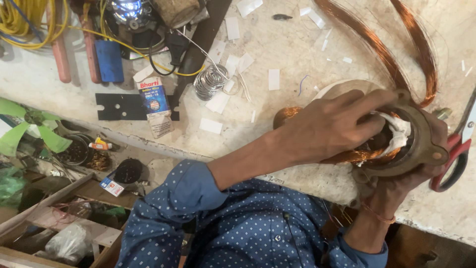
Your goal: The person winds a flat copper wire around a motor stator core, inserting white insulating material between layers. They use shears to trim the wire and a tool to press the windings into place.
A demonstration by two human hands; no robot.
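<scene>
Broadly, a pale, stained bench (297, 44) fills the upper view — scuffed surface, rough chipped front edge, littered with small white paper slips (273, 79). Below the edge, at lower left, wooden trays (59, 218) hold clutter, a green fan blade (29, 131) and small dark round tins (128, 170).

Person's blue dotted shirt (238, 228) takes up the lower middle.

Long loops of copper wire (391, 54) arc across the bench at upper right, running down toward the hands.

Motor stator (421, 144) — a round brownish metal ring with mounting ears, copper winding and white insulating paper inside — sits at the bench's front edge, right of centre, held between both hands. Left hand (327, 126) lies over the top of it, fingers curled into the bore against the white paper; grip closed on the stator. Right hand (404, 186) cups it from below, grip wrapped about the rim, a thin orange thread round the wrist.

Red-handled scissors (458, 149) lie just beside the stator at far right.

Upper left: yellow cable (29, 22), red-handled pliers (59, 54), a blue capacitor (109, 59), a black flat metal plate (124, 106), a small printed carton (154, 101) lying on it.

Coil of solder wire (210, 79) near the middle, well apart from the hands.
</scene>
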